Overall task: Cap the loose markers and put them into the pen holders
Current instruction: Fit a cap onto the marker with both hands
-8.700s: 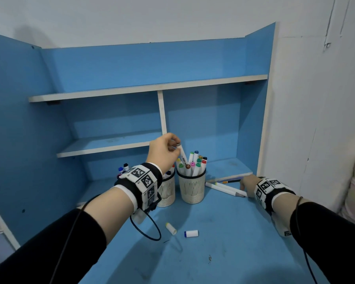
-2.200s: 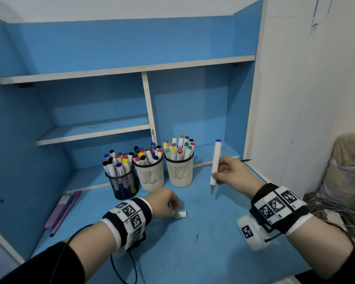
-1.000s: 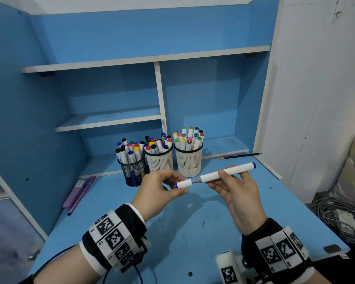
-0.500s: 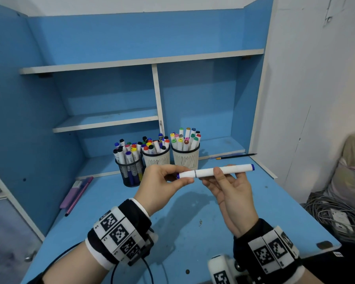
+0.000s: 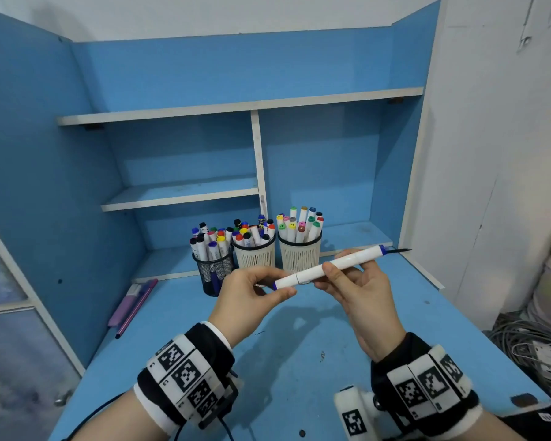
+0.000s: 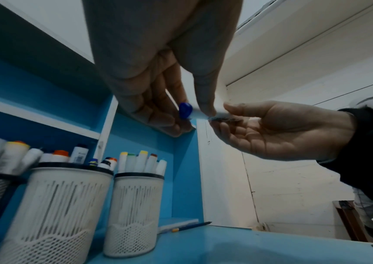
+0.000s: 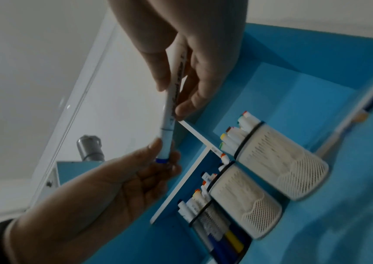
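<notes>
Both hands hold one white marker above the blue surface: left grip pinches its cap end, right grip pinches its middle.

Two purple pens are seen lying on a blue desk. A tangle of cables is piled beside it.

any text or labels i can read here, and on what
Nothing can be read.
White marker held in both hands: dark print along the barrel, too blurred to read.
Markers in the black mesh holder: small labels, too small.
Wristbands: black-and-white square codes, no words.
</notes>
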A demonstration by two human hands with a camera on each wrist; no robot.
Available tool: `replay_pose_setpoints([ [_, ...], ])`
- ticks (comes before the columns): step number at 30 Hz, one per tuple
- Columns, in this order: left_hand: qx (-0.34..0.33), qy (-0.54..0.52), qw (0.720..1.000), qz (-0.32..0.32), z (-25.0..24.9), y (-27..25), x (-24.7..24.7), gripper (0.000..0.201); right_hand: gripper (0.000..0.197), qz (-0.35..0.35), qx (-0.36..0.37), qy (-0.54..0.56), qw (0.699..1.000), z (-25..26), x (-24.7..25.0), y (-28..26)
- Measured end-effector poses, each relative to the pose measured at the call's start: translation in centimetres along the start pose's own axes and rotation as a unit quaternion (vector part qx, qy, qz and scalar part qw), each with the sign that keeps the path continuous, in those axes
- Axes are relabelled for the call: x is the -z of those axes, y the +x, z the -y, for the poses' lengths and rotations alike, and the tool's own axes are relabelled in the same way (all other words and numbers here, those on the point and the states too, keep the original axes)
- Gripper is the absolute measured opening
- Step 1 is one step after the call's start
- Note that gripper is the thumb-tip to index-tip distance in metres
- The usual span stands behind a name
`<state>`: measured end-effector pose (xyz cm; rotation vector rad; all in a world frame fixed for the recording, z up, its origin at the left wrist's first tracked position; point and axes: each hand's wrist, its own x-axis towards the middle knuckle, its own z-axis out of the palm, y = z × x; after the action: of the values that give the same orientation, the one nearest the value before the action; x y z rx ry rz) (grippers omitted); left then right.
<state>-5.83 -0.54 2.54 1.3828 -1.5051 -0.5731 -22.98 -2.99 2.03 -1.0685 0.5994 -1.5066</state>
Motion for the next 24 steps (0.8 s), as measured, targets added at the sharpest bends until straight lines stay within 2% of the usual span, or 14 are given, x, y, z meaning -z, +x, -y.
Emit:
replay_pose_setpoints([
  [2,0.017,0.002,1.0,-0.011,0.8,0.3,0.9,0.019,0.016,-0.002,0.026,-0.038,0.999,0.5,0.0,0.8],
  [6,0.086,-0.086,0.983,-0.137,2.7,2.0,4.1,0.018,0.026,0.0,0.098,-0.114,0.989,1.6,0.0,3.5],
  [8,0.122,-0.108,0.968,-0.191,3.9,2.9,5.6,0.024,0.039,-0.004,0.123,-0.155,0.98,2.0,0.0,5.0],
  [11,0.171,-0.101,0.951,-0.237,6.3,4.0,7.3,0.04,0.063,-0.003,0.173,-0.208,0.963,2.5,-0.5,6.9],
  [14,0.203,-0.083,0.944,-0.247,8.3,5.0,7.9,0.06,0.093,0.006,0.229,-0.254,0.94,2.5,-1.1,8.7],
  [16,0.216,-0.084,0.944,-0.234,9.3,5.6,8.0,0.068,0.101,0.009,0.26,-0.281,0.924,2.1,-1.2,9.9],
  [21,0.249,-0.117,0.94,-0.204,11.2,7.1,7.7,0.081,0.087,0.035,0.3,-0.384,0.873,1.0,-0.7,12.6],
  [24,0.243,-0.136,0.939,-0.2,11.6,8.0,7.5,0.082,0.083,0.044,0.303,-0.417,0.856,0.1,-0.5,13.8],
])
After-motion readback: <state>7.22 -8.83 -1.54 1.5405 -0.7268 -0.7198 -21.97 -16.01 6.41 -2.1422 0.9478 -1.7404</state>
